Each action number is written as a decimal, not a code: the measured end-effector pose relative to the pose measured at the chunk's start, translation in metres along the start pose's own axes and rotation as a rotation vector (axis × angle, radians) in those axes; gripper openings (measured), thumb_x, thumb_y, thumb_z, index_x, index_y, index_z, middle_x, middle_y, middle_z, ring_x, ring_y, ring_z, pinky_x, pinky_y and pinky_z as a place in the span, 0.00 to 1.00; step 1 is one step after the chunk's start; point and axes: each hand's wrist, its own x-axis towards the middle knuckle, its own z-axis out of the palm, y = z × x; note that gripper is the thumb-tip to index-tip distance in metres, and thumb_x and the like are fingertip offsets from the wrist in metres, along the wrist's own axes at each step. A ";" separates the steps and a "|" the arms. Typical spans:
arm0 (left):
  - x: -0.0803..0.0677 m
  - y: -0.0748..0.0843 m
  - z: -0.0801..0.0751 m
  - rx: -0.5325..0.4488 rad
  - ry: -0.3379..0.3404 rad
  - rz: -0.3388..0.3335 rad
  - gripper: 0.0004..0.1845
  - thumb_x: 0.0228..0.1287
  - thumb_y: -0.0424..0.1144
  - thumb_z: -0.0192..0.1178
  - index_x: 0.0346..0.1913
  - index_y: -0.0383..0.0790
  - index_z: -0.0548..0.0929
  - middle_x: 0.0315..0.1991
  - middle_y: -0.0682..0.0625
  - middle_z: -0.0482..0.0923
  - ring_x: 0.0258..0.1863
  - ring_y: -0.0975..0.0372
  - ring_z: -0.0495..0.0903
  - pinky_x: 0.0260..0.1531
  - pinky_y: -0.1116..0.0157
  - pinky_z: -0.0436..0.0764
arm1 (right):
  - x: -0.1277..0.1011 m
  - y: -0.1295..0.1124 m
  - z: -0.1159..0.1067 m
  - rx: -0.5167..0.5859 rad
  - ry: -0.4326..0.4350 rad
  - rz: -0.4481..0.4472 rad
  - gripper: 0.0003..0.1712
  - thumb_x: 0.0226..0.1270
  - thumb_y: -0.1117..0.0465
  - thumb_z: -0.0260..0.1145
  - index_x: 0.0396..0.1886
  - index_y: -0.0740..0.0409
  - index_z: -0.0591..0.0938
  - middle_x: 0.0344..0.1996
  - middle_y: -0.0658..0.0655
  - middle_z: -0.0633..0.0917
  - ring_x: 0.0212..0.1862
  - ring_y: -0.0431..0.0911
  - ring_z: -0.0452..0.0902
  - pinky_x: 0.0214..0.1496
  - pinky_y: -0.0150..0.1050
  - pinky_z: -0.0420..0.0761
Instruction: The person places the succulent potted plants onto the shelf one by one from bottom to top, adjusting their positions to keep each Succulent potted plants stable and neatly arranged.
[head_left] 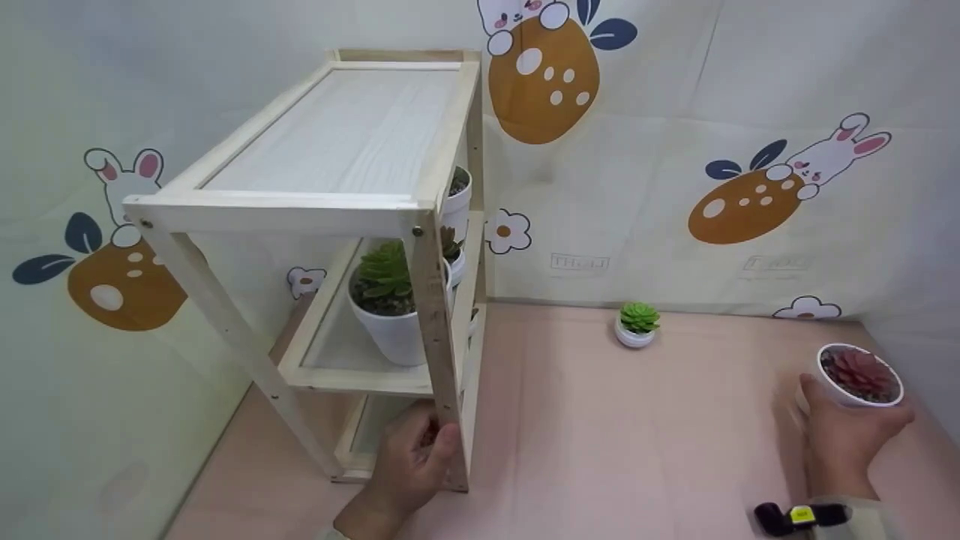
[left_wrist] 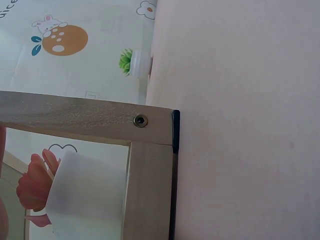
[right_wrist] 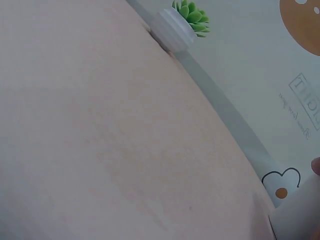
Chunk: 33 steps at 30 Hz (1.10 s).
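My left hand (head_left: 412, 457) grips the lower front right post of the wooden shelf rack (head_left: 180, 216), thumb across the post. Behind that post, low in the rack, is a red succulent in a white pot (left_wrist: 87, 197); a finger edge (left_wrist: 3, 220) shows at the left wrist view's border. Far to the right, my right hand (head_left: 844, 435) holds another white pot with a dark red succulent (head_left: 862, 375), fingers and thumb round its sides. The right wrist view shows only that pot's lower part (right_wrist: 300, 212), at the table surface. A small green succulent (head_left: 637, 324) stands near the back wall.
On the middle shelf stands a large green succulent in a white pot (head_left: 394, 330), with more pots behind, partly hidden by the post. Pink cloth (head_left: 600, 420) covers the table. Printed wall covering (head_left: 637, 187) closes off the back and sides.
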 end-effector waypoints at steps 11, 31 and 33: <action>0.000 0.000 0.000 0.020 0.008 0.017 0.03 0.72 0.29 0.58 0.44 0.35 0.77 0.33 0.49 0.83 0.27 0.68 0.80 0.28 0.76 0.80 | 0.003 0.001 0.001 -0.084 0.012 0.041 0.61 0.51 0.71 0.77 0.78 0.48 0.50 0.76 0.43 0.60 0.74 0.32 0.57 0.74 0.22 0.58; 0.000 -0.002 0.001 0.048 0.020 0.043 0.05 0.76 0.34 0.56 0.40 0.37 0.78 0.30 0.51 0.82 0.26 0.70 0.77 0.26 0.77 0.77 | 0.002 -0.003 0.000 0.050 0.021 0.078 0.60 0.52 0.75 0.77 0.77 0.45 0.52 0.72 0.40 0.62 0.74 0.33 0.58 0.72 0.20 0.61; 0.000 -0.002 0.001 0.053 0.025 0.049 0.05 0.76 0.34 0.56 0.40 0.38 0.78 0.30 0.51 0.81 0.26 0.70 0.77 0.26 0.77 0.77 | 0.002 -0.004 0.000 0.051 0.018 0.078 0.60 0.52 0.75 0.77 0.77 0.45 0.52 0.72 0.40 0.63 0.74 0.33 0.58 0.72 0.20 0.60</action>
